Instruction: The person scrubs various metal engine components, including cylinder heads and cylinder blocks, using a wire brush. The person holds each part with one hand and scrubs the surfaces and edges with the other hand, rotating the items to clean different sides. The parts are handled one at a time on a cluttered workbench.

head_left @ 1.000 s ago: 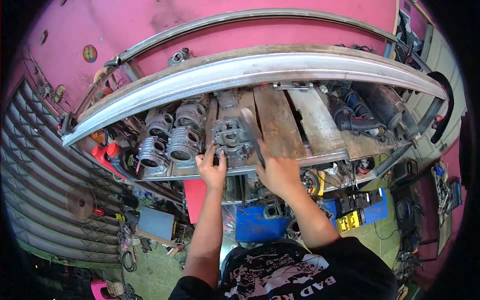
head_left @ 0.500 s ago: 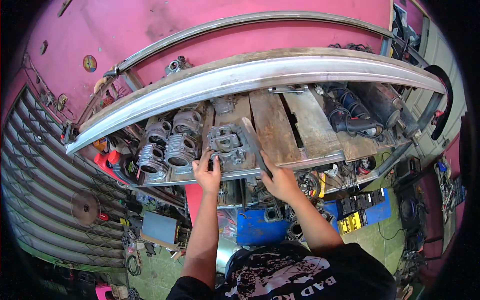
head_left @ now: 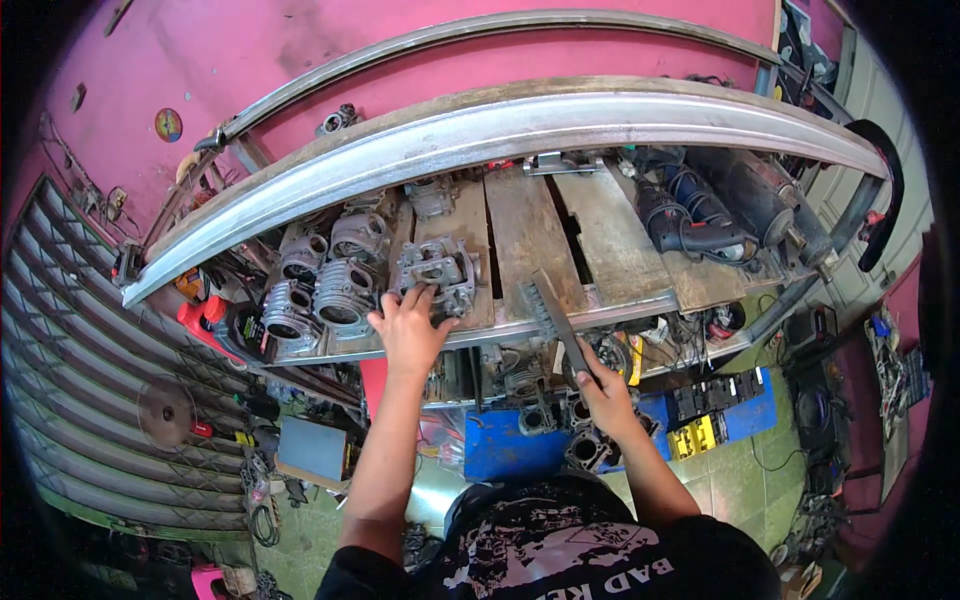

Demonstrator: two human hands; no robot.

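A grey metal engine cylinder head lies on the wooden shelf in front of me. My left hand grips its near edge, thumb to the right and fingers partly hidden against the casting. In my right hand is a wire brush, held by its dark handle. The brush points up and away, its bristles facing left, apart from the cylinder head and over the shelf's front edge. Just left of my left hand stands a finned engine cylinder.
More finned cylinders crowd the shelf's left side, beside a dark bottle with a red cap. Power tools lie at the right. A metal rail crosses above the shelf. Below, engine parts rest on a blue sheet.
My right hand has drawn the wire brush back to the right, away from the cylinder head. My left hand has shifted further over the head's near edge. The whole view has shifted slightly.
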